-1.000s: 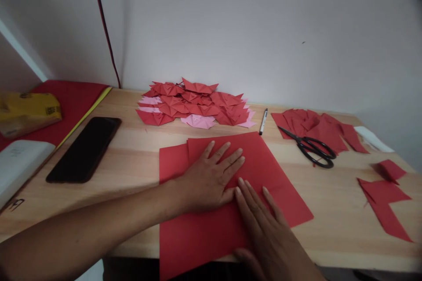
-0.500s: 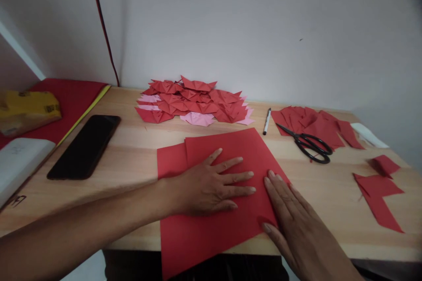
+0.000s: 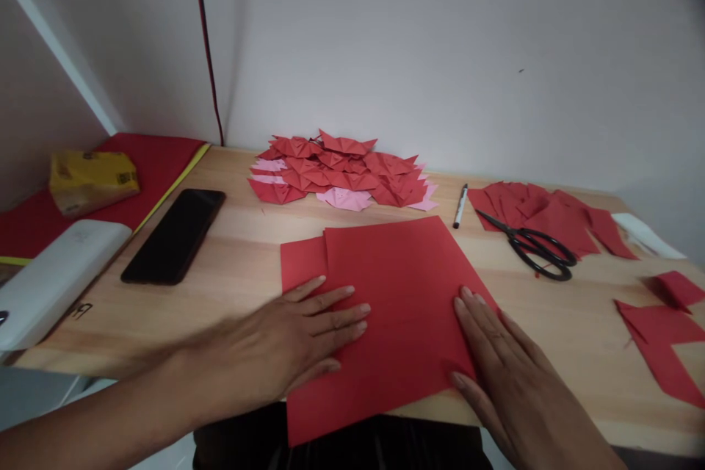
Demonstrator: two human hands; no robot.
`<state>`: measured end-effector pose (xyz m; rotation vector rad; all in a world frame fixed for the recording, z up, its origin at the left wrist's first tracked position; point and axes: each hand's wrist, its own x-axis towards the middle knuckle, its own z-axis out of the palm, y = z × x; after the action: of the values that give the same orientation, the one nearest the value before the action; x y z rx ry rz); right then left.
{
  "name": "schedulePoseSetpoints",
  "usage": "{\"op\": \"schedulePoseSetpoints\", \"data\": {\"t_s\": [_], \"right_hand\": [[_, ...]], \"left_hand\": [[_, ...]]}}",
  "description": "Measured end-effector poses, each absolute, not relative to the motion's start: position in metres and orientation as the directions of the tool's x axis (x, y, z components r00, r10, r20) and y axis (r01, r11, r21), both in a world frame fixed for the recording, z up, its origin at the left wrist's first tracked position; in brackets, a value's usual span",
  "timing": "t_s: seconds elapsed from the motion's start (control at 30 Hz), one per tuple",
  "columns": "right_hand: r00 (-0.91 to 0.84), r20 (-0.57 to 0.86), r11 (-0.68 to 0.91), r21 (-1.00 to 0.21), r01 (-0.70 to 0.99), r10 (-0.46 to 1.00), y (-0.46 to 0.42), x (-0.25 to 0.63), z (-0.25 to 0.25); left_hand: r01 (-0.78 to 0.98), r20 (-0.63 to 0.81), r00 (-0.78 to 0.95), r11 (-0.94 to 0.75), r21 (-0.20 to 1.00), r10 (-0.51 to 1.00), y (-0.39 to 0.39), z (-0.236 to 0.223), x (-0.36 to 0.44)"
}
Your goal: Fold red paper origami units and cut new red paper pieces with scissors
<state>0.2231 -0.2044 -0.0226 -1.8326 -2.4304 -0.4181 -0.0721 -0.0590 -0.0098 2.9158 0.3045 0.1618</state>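
A large red paper sheet [image 3: 405, 294], folded over on itself, lies at the table's front edge, its lower corner hanging past the edge. My left hand [image 3: 308, 338] rests flat on its left part, fingers spread. Along the fold on the right side lies my right hand [image 3: 504, 360], fingers stretched out and thumb on the lower right corner of the paper. Neither hand grips anything. Beyond the sheet, several folded red and pink paper shapes [image 3: 341, 172] overlap in rows by the wall.
Black-handled scissors [image 3: 532, 242] lie against cut red paper pieces [image 3: 551, 209], beside a marker [image 3: 460, 207]. Red scraps [image 3: 655, 338] lie at the right. On the left are a phone [image 3: 175, 235], a white device [image 3: 71, 279] and a yellow packet [image 3: 93, 180].
My left hand has slid left and toward me across the paper. The right hand stays on the fold. The whole view has shifted a little to the left.
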Motion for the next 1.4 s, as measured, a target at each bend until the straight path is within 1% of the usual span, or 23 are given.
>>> {"op": "schedulePoseSetpoints", "data": {"t_s": [0.17,0.3,0.33,0.4,0.47,0.53,0.6,0.67,0.7,0.73,0.77,0.8,0.83,0.87,0.9,0.93,1.0,1.03,1.1,1.13,1.17,1.23,1.4], "right_hand": [[-0.333,0.232,0.280,0.234,0.931,0.914,-0.201,0.226,-0.021],[-0.374,0.252,0.306,0.272,0.912,0.892,-0.194,0.229,-0.015],[-0.386,0.260,0.314,0.279,0.908,0.885,-0.192,0.230,-0.014],[-0.402,0.269,0.327,0.284,0.901,0.875,-0.188,0.231,-0.013],[-0.406,0.276,0.336,0.269,0.903,0.871,-0.183,0.231,-0.012],[-0.403,0.277,0.350,0.222,0.910,0.872,-0.176,0.228,-0.009],[-0.394,0.289,0.371,0.133,0.919,0.872,-0.165,0.223,-0.003],[-0.363,0.332,0.387,-0.006,0.922,0.871,-0.150,0.218,0.008],[-0.324,0.368,0.383,-0.100,0.918,0.872,-0.142,0.216,0.014],[-0.262,0.381,0.361,-0.214,0.908,0.887,-0.134,0.214,0.022],[-0.183,0.344,0.306,-0.346,0.887,0.921,-0.126,0.213,0.029],[-0.088,0.278,0.220,-0.486,0.846,0.956,-0.118,0.213,0.036],[-0.017,0.179,0.128,-0.631,0.765,0.984,-0.110,0.213,0.042],[0.035,0.072,0.034,-0.774,0.632,0.997,-0.104,0.214,0.046],[0.082,-0.020,-0.055,-0.889,0.455,0.996,-0.098,0.216,0.049],[0.107,-0.098,-0.123,-0.956,0.264,0.989,-0.092,0.217,0.049],[0.122,-0.203,-0.198,-0.979,-0.047,0.972,-0.083,0.221,0.042],[0.125,-0.233,-0.214,-0.965,-0.151,0.964,-0.078,0.223,0.036],[0.134,-0.259,-0.213,-0.935,-0.283,0.957,-0.072,0.227,0.021],[0.143,-0.264,-0.209,-0.925,-0.319,0.954,-0.069,0.229,0.013],[0.144,-0.274,-0.213,-0.916,-0.341,0.951,-0.068,0.231,0.006],[0.128,-0.316,-0.251,-0.896,-0.367,0.940,-0.066,0.234,-0.005],[0.108,-0.404,-0.332,-0.855,-0.398,0.909,-0.067,0.233,-0.009]], "left_hand": [[0.230,0.248,0.940,-0.972,0.052,0.235,-0.061,-0.014,-0.070],[0.202,0.413,0.901,-0.970,-0.133,0.131,-0.067,-0.017,-0.055],[0.193,0.429,0.897,-0.968,-0.161,0.108,-0.069,-0.018,-0.052],[0.190,0.473,0.877,-0.964,-0.186,0.082,-0.072,-0.018,-0.049],[0.197,0.517,0.852,-0.965,-0.174,0.080,-0.072,-0.014,-0.045],[0.197,0.566,0.820,-0.969,-0.146,0.081,-0.069,-0.003,-0.040],[0.204,0.611,0.786,-0.972,-0.117,0.091,-0.062,0.013,-0.032],[0.197,0.660,0.743,-0.979,-0.056,0.112,-0.054,0.032,-0.020],[0.196,0.674,0.723,-0.981,0.011,0.152,-0.048,0.041,-0.015],[0.192,0.688,0.693,-0.975,0.114,0.217,-0.043,0.050,-0.009],[0.200,0.713,0.622,-0.946,0.254,0.323,-0.037,0.057,-0.004],[0.195,0.696,0.542,-0.876,0.440,0.471,-0.030,0.063,0.000],[0.148,0.652,0.481,-0.787,0.599,0.587,-0.023,0.067,0.003],[0.094,0.591,0.442,-0.690,0.718,0.675,-0.016,0.069,0.004],[0.033,0.528,0.420,-0.594,0.804,0.738,-0.008,0.069,0.005],[-0.026,0.468,0.427,-0.506,0.862,0.774,-0.001,0.067,0.005],[-0.146,0.311,0.478,-0.276,0.950,0.821,0.011,0.057,0.004],[-0.227,0.235,0.499,-0.136,0.964,0.834,0.015,0.051,0.003],[-0.315,0.085,0.571,0.122,0.941,0.817,0.020,0.037,0.002],[-0.317,0.042,0.604,0.191,0.929,0.796,0.020,0.032,0.002],[-0.303,0.025,0.635,0.219,0.928,0.772,0.019,0.027,0.002],[-0.279,0.048,0.662,0.187,0.942,0.748,0.016,0.021,0.004],[-0.198,0.046,0.646,0.109,0.974,0.762,0.012,0.013,0.009]]}}
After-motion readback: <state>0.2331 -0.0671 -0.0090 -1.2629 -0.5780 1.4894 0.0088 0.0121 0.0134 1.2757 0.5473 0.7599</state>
